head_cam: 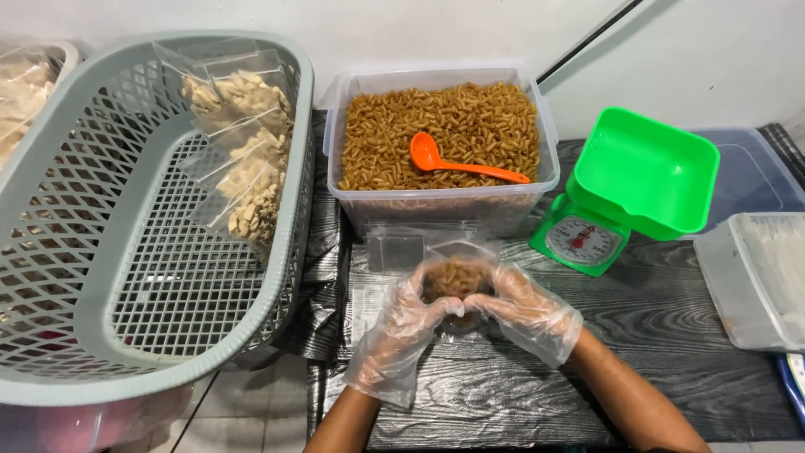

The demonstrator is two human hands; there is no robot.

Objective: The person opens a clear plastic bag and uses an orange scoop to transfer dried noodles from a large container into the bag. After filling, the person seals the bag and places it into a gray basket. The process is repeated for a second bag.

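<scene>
Nearest the camera, the left hand [401, 323] and the right hand [520, 309], both in thin clear gloves, close their grip together around a small clear bag [455, 281] filled with brown macaroni snack, held just above the dark wood-grain counter [654, 335]. The bag sits directly in front of the big clear tub [442, 205], near its front wall. It looks light and soft; the film is likely slippery against the gloves and the pieces inside brittle, so cupping it from both sides under the fill, as here, seems the safest hold, with the open mouth kept upward. Between the bag and the tub lie flat empty bags [394, 249]. In the tub, more of the snack with an orange scoop [461, 162] resting on top. Left of the tub stands a grey mesh basket [101, 335] with sealed packets of pale chips [247, 151]; right of the tub, a green kitchen scale [625, 189], and beyond that a clear lidded box [755, 281].
</scene>
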